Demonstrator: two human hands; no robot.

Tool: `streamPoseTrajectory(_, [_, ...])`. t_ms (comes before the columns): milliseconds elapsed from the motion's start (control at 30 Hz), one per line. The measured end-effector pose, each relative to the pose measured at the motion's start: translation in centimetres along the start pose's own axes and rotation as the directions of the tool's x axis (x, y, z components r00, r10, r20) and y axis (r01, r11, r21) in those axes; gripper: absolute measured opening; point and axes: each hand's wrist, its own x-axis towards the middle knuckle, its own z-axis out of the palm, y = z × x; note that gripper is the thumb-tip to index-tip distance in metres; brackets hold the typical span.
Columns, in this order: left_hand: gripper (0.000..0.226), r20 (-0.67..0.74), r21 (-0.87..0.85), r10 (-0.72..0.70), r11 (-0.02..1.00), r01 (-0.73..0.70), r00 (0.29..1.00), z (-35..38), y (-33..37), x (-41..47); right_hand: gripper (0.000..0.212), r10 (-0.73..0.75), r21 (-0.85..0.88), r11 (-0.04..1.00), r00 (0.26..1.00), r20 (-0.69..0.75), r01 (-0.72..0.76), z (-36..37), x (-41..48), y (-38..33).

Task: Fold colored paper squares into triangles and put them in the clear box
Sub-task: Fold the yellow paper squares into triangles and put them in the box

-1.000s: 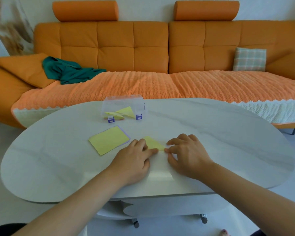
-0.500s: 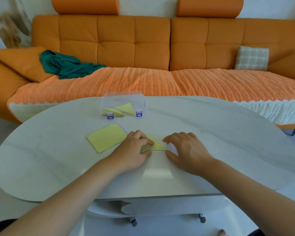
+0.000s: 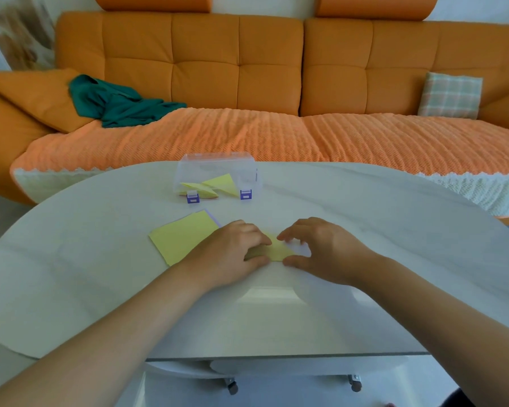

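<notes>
Left hand [image 3: 229,254] pinches the folded yellow paper [image 3: 277,249]; right hand [image 3: 325,251], relaxed, touches its edge

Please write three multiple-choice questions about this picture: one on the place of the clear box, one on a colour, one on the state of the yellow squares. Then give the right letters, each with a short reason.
1. Where does the clear box stand? A on a chair; B on the table; C on a shelf.
2. Which colour are its latches? A red; B green; C purple.
3. How do the yellow squares beside the left hand lie? A flat, unfolded; B crumpled; C torn.
Answers: 1 B, it rests on the white tabletop; 2 C, both clips are purple; 3 A, the sheets lie smooth.
</notes>
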Motion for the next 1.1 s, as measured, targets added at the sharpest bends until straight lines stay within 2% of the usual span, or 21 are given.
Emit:
streamPoseTrajectory(167, [0.032, -0.002, -0.018, -0.020, 1.000, 0.020, 1.000, -0.1, -0.1, 0.2, 0.041, -0.085, -0.141, 0.987, 0.996, -0.006, 0.083, 0.1, 0.5, -0.2])
streamPoseTrajectory(333, [0.021, -0.062, 0.038, 0.059, 0.998, -0.057, 0.996, 0.0, 0.3, -0.2, 0.037, -0.188, -0.330, 0.930, 0.981, -0.043, 0.163, 0.3, 0.5, -0.7])
streamPoseTrajectory(400, [0.021, -0.094, 0.008, 0.013, 1.000, -0.013, 0.995, -0.2, 0.5, -0.2, 0.036, -0.204, -0.343, 0.926, 0.974, -0.102, 0.158, 0.3, 0.5, -0.9])
streamPoseTrajectory(467, [0.020, -0.136, -0.077, -0.074, 0.995, 0.064, 0.988, -0.5, 0.8, -0.1, 0.024, -0.142, -0.192, 0.976, 0.968, -0.208, 0.102, 0.0, 0.4, -1.1])
streamPoseTrajectory(533, [0.019, -0.148, -0.196, -0.183, 0.969, 0.153, 0.972, -1.1, 1.2, 0.0, 0.014, 0.009, 0.086, 0.996, 0.965, -0.263, 0.014, -0.5, 0.3, -1.4])
streamPoseTrajectory(600, [0.017, -0.114, -0.319, -0.275, 0.920, 0.227, 0.955, -1.9, 1.7, 0.1, 0.012, 0.163, 0.336, 0.937, 0.968, -0.192, -0.091, -1.5, 0.3, -1.7])
streamPoseTrajectory(700, [0.012, -0.005, -0.429, -0.325, 0.855, 0.292, 0.946, -3.4, 2.5, 0.1, 0.017, 0.201, 0.537, 0.831, 0.979, -0.048, -0.144, -3.1, 0.2, -2.2])
streamPoseTrajectory(800, [0.014, 0.068, -0.451, -0.316, 0.836, 0.311, 0.946, -4.3, 2.8, 0.2, 0.015, 0.174, 0.589, 0.795, 0.985, 0.011, -0.147, -3.7, 0.0, -2.6])
streamPoseTrajectory(900, [0.003, 0.106, -0.469, -0.314, 0.821, 0.326, 0.943, -4.3, 2.9, 0.5, 0.014, 0.201, 0.594, 0.788, 0.980, 0.002, -0.163, -3.5, 0.2, -2.8])
streamPoseTrajectory(1100, [0.007, 0.130, -0.447, -0.337, 0.819, 0.359, 0.932, -3.8, 3.1, 0.7, 0.010, 0.195, 0.575, 0.805, 0.981, -0.020, -0.148, -2.9, 0.3, -3.2])
